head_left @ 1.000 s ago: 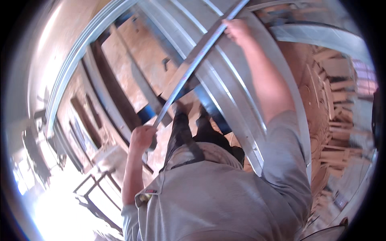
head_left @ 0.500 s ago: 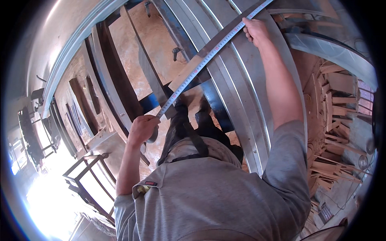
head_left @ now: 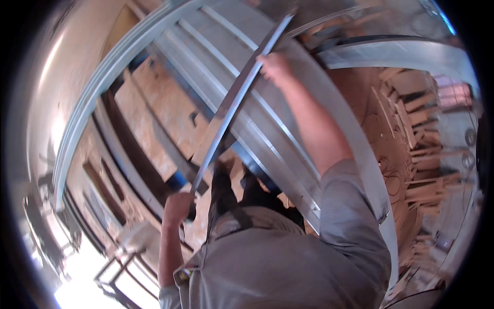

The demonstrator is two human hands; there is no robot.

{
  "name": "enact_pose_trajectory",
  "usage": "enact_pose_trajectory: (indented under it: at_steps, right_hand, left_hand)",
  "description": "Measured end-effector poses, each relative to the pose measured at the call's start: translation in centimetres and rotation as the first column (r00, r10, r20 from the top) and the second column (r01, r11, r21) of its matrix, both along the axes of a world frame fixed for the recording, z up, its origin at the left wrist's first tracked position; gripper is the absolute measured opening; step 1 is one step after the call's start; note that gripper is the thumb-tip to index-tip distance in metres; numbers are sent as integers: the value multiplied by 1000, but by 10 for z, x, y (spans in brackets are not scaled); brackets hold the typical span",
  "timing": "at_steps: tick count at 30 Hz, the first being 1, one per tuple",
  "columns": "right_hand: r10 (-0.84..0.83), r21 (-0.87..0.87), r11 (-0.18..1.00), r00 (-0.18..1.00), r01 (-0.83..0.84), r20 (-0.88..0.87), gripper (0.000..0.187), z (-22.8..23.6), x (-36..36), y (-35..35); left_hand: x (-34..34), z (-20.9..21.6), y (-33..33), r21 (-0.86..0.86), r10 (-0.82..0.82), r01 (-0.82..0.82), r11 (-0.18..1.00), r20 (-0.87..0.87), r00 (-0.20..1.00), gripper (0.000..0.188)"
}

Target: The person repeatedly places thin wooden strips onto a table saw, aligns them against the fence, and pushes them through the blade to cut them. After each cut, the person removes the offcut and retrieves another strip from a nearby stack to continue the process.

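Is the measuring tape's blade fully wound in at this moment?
No, the measuring tape's blade stretches in a long strip from the left hand up past the right hand.

Tape blade (head_left: 224, 124) silvery-white, probably; metal panel (head_left: 267, 131) grey with bright stripes; shirt (head_left: 288, 268) greyish.

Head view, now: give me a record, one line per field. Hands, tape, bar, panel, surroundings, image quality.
left: left hand closed at the tape's near end
right: right hand gripping the tape toward its far end
tape: measuring tape, drawn out diagonally, running past the right hand
bar: dark bar alongside the tape
panel: ribbed grey metal panel, under the tape
image right: jumbled wood pieces
image: blurred, tape markings unreadable
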State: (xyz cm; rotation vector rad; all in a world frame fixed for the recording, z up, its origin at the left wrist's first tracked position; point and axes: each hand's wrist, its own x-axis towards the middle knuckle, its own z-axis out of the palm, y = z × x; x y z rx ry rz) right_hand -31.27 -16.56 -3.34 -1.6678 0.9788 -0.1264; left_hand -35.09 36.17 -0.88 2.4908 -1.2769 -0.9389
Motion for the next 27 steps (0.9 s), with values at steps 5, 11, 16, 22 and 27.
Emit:
enact_pose_trajectory:
  at_steps: [5,11,16,22,27]
  right_hand:
    - [-75,77,994,997,73,21,29,7,4,1]
    - [-126,404,911,877,-83,464,27,58,-8,67]
    - [325,284,850,865,-445,382,31,95,-68,214]
    - [621,326,678,751,-659,226,23,83,-98,293]
    - [427,263,826,857,-499,288,29,81,-113,236]
  left_hand:
    - [-3,42,-61,194,641,-613,766,-298,707,19]
    - [4,60,-39,-156,245,-309,938,-330,911,26]
    - [1,103,-66,122,495,-757,642,-820,288,43]
    - [25,125,-31,146,423,-895,422,-905,52,52]
    - [73,95,107,49,385,-993,-106,-919,-87,33]
